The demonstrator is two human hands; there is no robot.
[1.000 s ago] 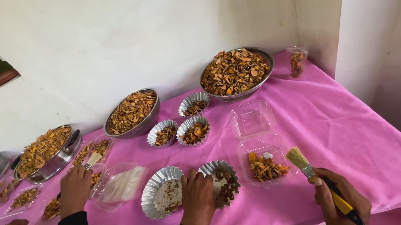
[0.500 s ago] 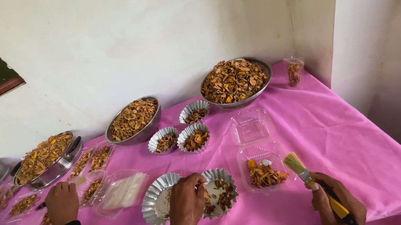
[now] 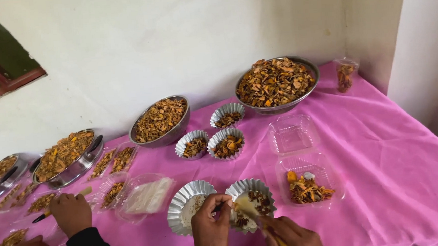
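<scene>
Two light foil cups (image 3: 219, 209) sit close: your left hand (image 3: 211, 230) pinches one rim, your right hand (image 3: 292, 237) grips a brush, so a hard push could spill the crumbs.

Both of the person's hands were bare, with no gloves, rings or bands that I could make out. The left hand (image 3: 211, 229) showed its back and knuckles, and the wrist below it ran out of view at the bottom edge with no cuff or sleeve to be seen. The right hand (image 3: 293, 236) was likewise uncovered, cut off low at the frame's edge, so nothing worn on that wrist could be told. The fingers (image 3: 220, 205) of the left hand were plain, nails short, unpainted as far as I could tell from where I stood.
</scene>
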